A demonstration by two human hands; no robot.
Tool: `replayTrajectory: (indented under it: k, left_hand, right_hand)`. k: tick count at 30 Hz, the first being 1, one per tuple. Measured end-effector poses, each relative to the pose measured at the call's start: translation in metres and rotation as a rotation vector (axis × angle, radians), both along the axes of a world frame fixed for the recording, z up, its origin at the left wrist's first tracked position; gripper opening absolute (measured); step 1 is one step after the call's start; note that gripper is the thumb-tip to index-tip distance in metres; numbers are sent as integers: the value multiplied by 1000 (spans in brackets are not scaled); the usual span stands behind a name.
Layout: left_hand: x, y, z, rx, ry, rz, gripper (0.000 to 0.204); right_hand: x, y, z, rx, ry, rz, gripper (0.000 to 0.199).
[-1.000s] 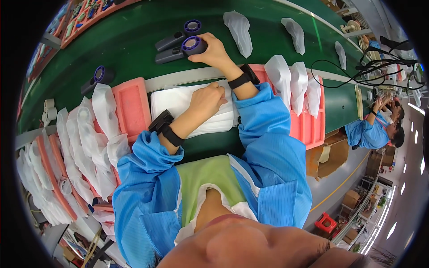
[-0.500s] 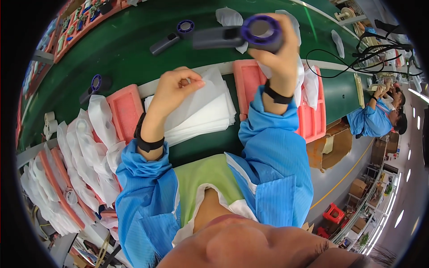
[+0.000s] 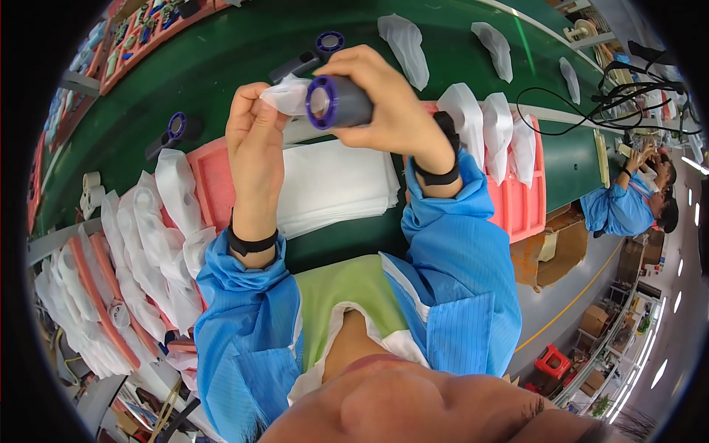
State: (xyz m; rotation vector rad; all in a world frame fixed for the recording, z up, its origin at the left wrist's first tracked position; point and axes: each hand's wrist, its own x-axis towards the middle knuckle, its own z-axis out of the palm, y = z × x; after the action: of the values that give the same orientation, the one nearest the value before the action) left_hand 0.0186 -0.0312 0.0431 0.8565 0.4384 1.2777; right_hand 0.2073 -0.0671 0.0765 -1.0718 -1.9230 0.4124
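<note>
My right hand [image 3: 388, 96] is wrapped round the head of a grey hair dryer [image 3: 351, 103] with a purple ring on its end. The dryer is held above the bench, and its handle does not show. Against the ring side lies a bunched translucent white bag [image 3: 289, 94], its top edge pinched by the fingers of my left hand [image 3: 255, 136]. Whether the handle is inside the bag I cannot tell. Below both hands sits a stack of flat white bags [image 3: 336, 184]. Two more unwrapped dryers lie on the bench, one dryer [image 3: 329, 43] just beyond my hands, another dryer [image 3: 175, 127] further left.
At right a pink foam tray [image 3: 517, 210] holds several white-wrapped items. More wrapped items [image 3: 144, 244] fill trays at left, near a tape roll [image 3: 91, 190]. Wrapped pieces [image 3: 405, 48] lie on the green bench [image 3: 244, 52]. Black cables [image 3: 628, 92] and a co-worker [image 3: 624, 203] are at far right.
My right hand has brought the dryer left and nearer to my left hand. The left hand has risen with the bag, lifting it off the stack to meet the dryer.
</note>
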Motion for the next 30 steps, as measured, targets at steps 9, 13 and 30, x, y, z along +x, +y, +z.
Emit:
replayTrajectory:
  k: [9, 13, 30]
  left_hand:
    - [-10, 10, -8, -82, -146, -38, 24]
    - [-5, 0, -1, 17, -71, -10, 26]
    - [7, -10, 14, 724, 946, 421, 53]
  right_hand:
    - [-29, 1, -10, -1, -135, -145, 80]
    - [-30, -3, -11, 10, -171, -175, 81]
    - [-41, 7, -34, -12, 210, -243, 65]
